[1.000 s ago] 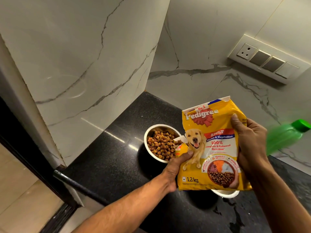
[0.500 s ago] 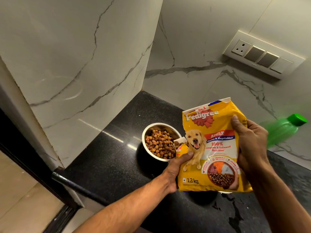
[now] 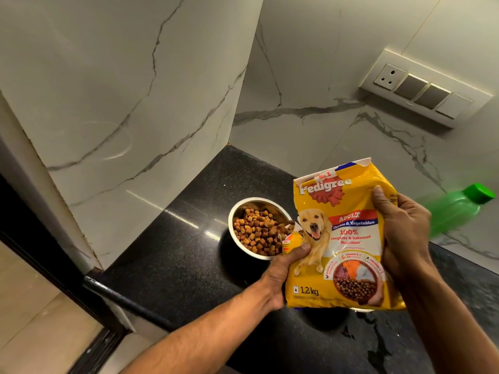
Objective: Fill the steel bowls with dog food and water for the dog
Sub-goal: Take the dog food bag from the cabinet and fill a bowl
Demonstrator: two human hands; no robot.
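I hold a yellow dog food bag [image 3: 340, 238] upright above the black counter, its torn top open. My left hand [image 3: 283, 268] grips its lower left edge and my right hand [image 3: 402, 233] clasps its right side. Just left of the bag stands a steel bowl [image 3: 235, 211] filled with brown kibble [image 3: 256, 233]. A second steel bowl [image 3: 361, 309] is almost entirely hidden beneath the bag, with only a sliver of rim showing. Behind my right hand a green bottle [image 3: 456, 209] with a green cap leans by the wall.
The black counter [image 3: 178, 252] sits in a corner of white marble walls. A switch panel [image 3: 421, 90] is on the right wall. Spilled water glistens on the counter at the lower right [image 3: 378, 344]. A dark rail [image 3: 127, 303] runs along the counter's front edge, floor below.
The bag and both hands stay nearly still, shifting slightly with the camera. The second bowl's rim shows less under the bag than a second ago.
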